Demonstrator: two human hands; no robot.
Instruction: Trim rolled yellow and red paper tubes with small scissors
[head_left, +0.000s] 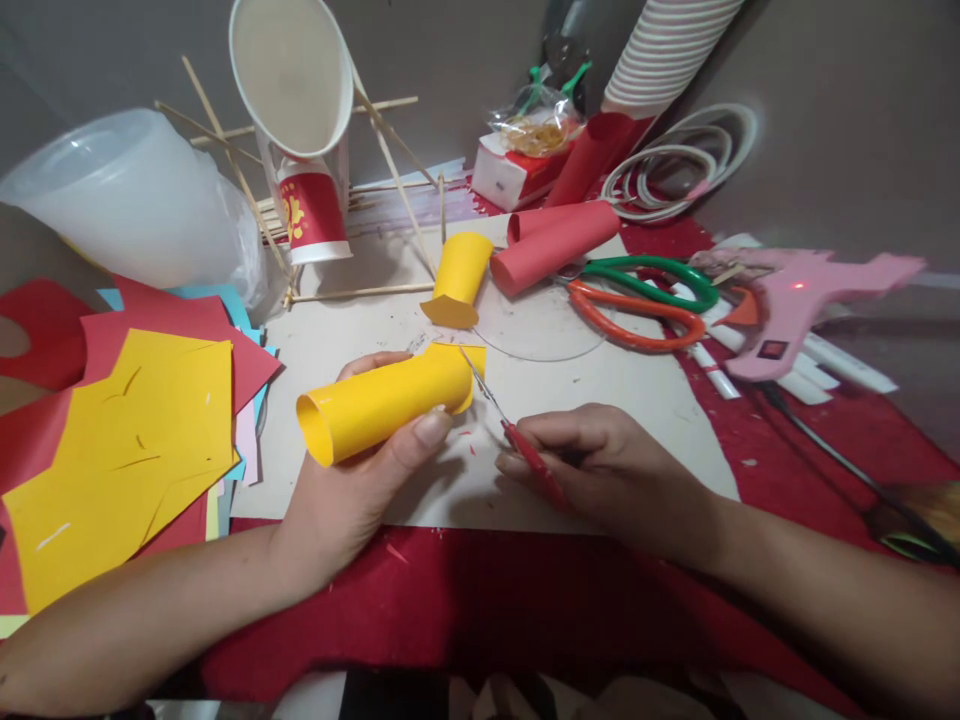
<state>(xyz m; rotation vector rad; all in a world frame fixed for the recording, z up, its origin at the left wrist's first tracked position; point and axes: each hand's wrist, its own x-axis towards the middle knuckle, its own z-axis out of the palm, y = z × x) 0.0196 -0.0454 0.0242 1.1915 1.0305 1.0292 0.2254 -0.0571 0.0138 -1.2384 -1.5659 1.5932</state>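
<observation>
My left hand (360, 470) is closed round a yellow paper tube (382, 402) held lying on its side over a grey cardboard sheet (645, 400). My right hand (600, 465) grips small red-handled scissors (517, 440), whose blades touch the tube's far end at a cut flap. A second short yellow tube (459, 280) with a flared base stands behind. Two red paper rolls (555, 245) lie beside it.
Sheets of yellow and red paper (127, 440) are piled at the left. Large scissors with green and orange handles (645, 295) and a pink glue gun (802, 300) lie at the right. Paper cups (300, 130), wooden sticks, a cup stack (660, 50) and a clear plastic container (127, 200) stand at the back.
</observation>
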